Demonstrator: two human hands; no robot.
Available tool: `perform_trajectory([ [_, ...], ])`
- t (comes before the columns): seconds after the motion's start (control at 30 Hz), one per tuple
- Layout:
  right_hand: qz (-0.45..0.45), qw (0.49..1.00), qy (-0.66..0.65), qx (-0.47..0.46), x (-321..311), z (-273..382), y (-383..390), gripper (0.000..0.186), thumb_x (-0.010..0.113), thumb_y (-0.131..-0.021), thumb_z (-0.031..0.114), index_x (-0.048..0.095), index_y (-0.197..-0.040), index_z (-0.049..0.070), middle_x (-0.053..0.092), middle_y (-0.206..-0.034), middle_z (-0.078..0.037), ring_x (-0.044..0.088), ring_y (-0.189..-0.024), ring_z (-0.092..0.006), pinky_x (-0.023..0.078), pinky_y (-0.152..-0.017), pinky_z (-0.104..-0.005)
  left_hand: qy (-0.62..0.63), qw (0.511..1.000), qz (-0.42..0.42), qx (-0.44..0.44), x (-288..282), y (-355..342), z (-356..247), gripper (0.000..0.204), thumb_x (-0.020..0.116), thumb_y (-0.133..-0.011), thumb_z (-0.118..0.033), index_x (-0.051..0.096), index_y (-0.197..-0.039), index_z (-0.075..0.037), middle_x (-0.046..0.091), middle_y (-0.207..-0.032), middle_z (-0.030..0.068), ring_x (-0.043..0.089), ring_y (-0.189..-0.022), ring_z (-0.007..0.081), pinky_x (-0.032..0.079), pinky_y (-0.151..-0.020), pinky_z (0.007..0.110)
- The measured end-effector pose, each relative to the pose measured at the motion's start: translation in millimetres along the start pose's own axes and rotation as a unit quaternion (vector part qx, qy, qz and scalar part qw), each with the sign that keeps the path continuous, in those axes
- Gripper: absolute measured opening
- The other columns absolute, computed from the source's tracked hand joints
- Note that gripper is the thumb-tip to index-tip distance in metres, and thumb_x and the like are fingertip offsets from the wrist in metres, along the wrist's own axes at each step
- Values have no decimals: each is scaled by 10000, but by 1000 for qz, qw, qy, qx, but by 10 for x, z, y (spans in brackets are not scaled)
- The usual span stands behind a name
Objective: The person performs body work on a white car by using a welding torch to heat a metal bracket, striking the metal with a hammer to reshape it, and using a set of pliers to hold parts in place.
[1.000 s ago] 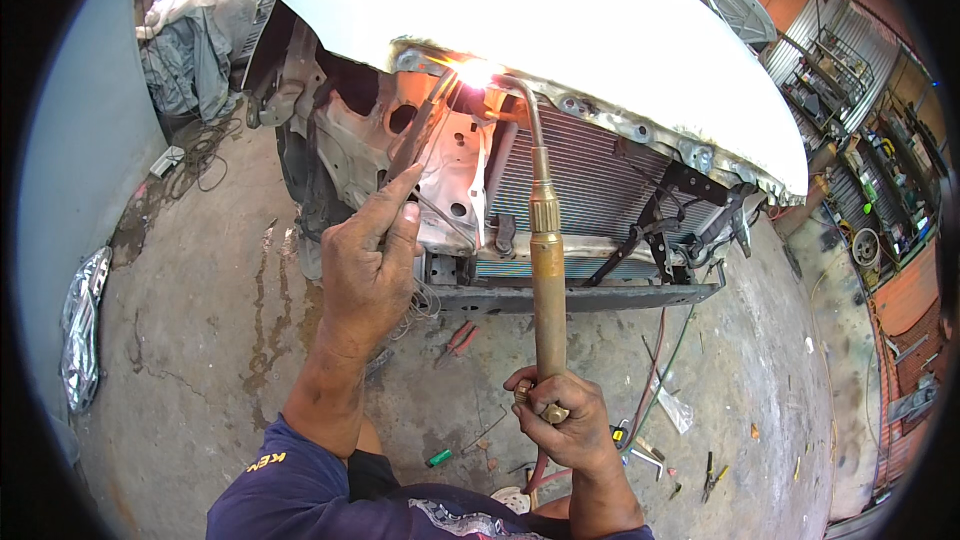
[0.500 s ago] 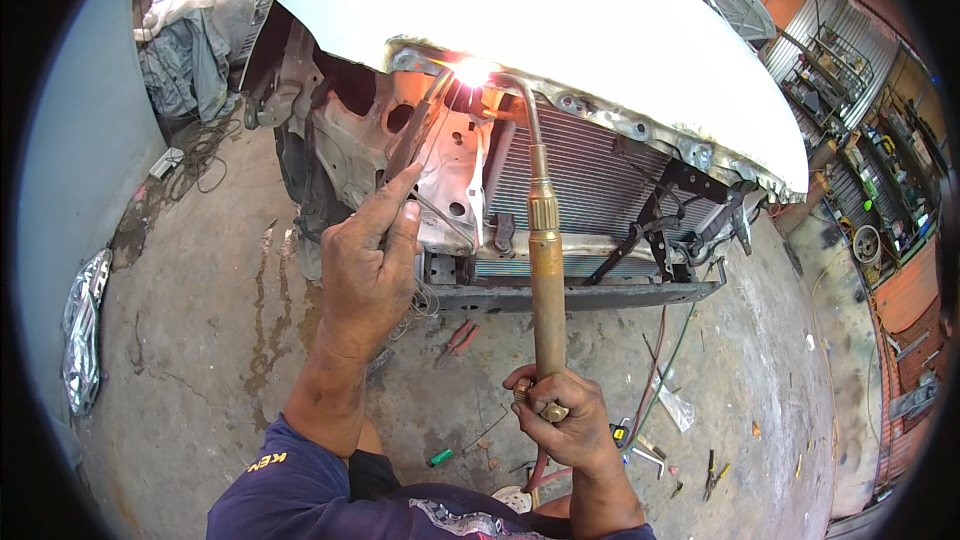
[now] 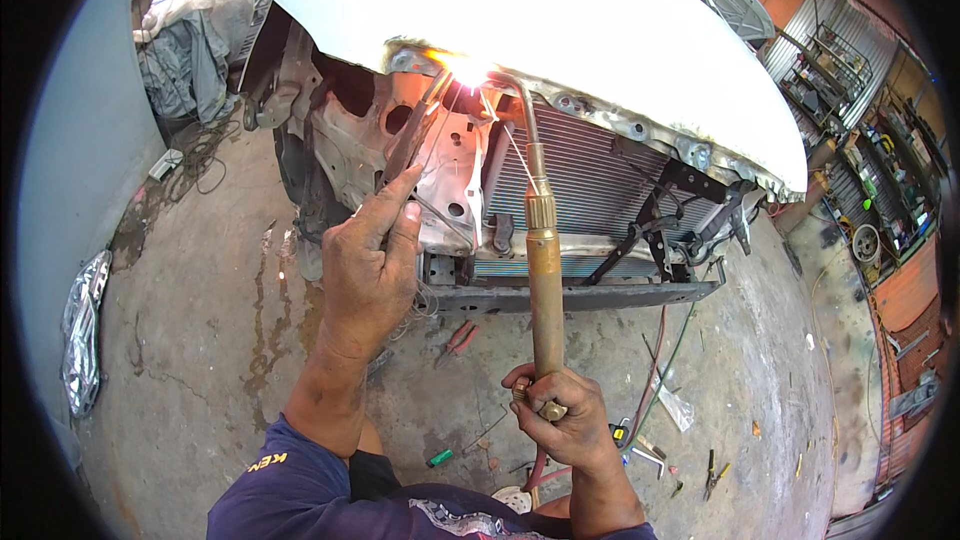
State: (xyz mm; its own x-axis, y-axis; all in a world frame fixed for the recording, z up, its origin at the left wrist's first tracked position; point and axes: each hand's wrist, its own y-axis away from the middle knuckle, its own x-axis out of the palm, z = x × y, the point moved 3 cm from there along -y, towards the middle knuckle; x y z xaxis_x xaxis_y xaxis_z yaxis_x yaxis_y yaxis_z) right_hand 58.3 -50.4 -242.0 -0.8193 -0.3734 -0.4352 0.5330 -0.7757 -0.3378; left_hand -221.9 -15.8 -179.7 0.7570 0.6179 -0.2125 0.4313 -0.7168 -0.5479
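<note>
My right hand is wrapped round the lower end of a brass gas torch, by its valve knobs. The torch's bent tip reaches a bright glow at the lower edge of a white car hood. From the other side, my left hand grips a dark, narrow metal bar, its index finger laid along it. The bar's upper end meets the glow, which hides the exact contact. Bare, scorched metal shows along the hood edge. Small sparks fly below the glow.
Behind the torch are the car's radiator and a dark lower crossbar. Red-handled pliers, hoses, a tape measure and hand tools lie on the concrete floor. Cluttered shelves stand at the right, a pale panel at the left.
Sparks now streak down beside the torch tip, and an orange flame shows left of the glow. Both hands stay almost where they were.
</note>
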Motion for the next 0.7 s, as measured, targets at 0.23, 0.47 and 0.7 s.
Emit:
perform_trajectory([
  [0.23,-2,1000,5,-12,6,-10,-7,256,814,-867,-47,599,-914,84,760,-1070,-116,790,-971,-239,614,-775,-355,-7,1000,-3,23,30,-2,49,361,630,-1078,-113,714,-1419,-29,773,-1239,275,796,-1118,361,614,-936,414],
  [0.47,-2,1000,7,-6,2,-13,8,251,815,-873,-41,605,-921,88,761,-1083,-121,788,-974,-231,606,-779,-349,-6,1000,0,17,46,-4,62,358,633,-1073,-109,714,-1411,-24,771,-1250,275,796,-1107,374,615,-939,424],
  [0.7,0,1000,5,9,-9,2,11,242,816,-876,-34,614,-918,92,765,-1107,-124,783,-965,-228,604,-781,-351,-25,999,27,-30,33,11,90,358,640,-1068,-107,717,-1408,-25,778,-1194,280,809,-1006,355,615,-882,418],
])
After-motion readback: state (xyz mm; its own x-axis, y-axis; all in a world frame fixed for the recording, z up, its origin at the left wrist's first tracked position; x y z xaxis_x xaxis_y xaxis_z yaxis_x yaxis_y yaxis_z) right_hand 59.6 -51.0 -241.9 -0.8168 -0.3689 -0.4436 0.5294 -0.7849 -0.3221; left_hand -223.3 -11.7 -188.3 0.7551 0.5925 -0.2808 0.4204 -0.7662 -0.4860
